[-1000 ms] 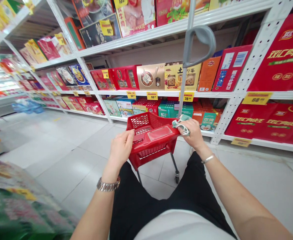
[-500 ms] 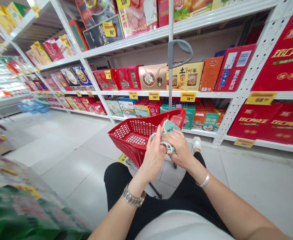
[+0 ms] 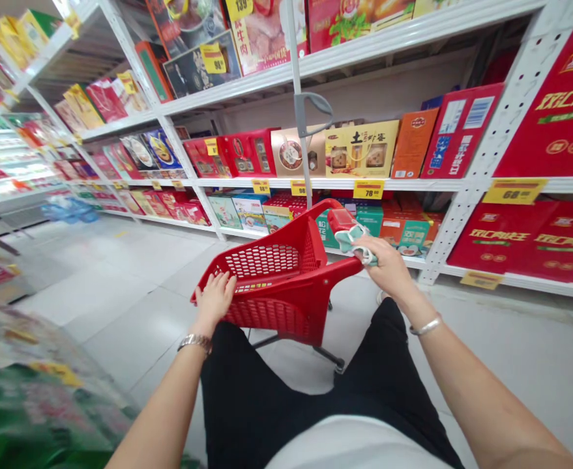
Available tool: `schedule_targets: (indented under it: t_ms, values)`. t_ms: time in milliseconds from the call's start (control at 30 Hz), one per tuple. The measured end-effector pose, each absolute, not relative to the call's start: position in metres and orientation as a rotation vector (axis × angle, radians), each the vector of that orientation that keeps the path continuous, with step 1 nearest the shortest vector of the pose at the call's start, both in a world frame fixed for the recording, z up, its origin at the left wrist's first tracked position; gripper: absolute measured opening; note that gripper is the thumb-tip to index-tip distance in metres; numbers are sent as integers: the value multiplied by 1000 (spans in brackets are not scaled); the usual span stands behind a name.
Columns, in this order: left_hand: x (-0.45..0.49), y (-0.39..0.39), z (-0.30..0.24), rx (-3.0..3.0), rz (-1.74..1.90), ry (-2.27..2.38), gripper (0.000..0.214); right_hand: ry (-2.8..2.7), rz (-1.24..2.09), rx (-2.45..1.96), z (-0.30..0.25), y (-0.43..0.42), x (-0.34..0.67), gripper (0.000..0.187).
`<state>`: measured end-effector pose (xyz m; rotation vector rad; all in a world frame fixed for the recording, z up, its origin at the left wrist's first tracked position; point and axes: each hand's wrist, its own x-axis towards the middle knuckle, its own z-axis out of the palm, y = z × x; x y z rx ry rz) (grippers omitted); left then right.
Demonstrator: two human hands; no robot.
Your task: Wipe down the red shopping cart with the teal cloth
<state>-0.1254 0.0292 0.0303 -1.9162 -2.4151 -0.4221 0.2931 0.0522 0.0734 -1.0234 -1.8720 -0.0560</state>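
Hands on a red wheeled basket [image 3: 269, 316]: left hand [image 3: 214, 301] open, resting on its rim; right hand [image 3: 382, 266] closed around a crumpled green cloth [image 3: 359, 244]; boxes [image 3: 362, 150] on white shelves [image 3: 413, 185] ahead.

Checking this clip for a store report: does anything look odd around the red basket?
The red wheeled shopping basket looks tipped sideways, its tall pole leaning, though the wide lens may exaggerate that. A pale green cloth is bunched in the right hand against the basket's handle, an unusual sight.
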Motion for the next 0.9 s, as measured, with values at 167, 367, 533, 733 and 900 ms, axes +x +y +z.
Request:
schedule_targets:
  t_ms: [167,367,533,733,900]
  values:
    - [-133,31,7,-1926,-291,-2417,42,-1953,-280,-1147,58,49,255,45]
    - [-105,40,9,-1952,-258,-2370,47,-1892,-293,-1322,49,83,253,65]
    - [-66,22,7,-2070,-319,-2286,47,-1945,-166,-1376,33,100,244,74]
    - [-19,-8,5,-2352,-407,-2098,42,-2221,69,-1169,2,69,186,56]
    - [-35,-28,-5,-2211,-483,-2179,44,-2301,225,-990,-19,8,165,41]
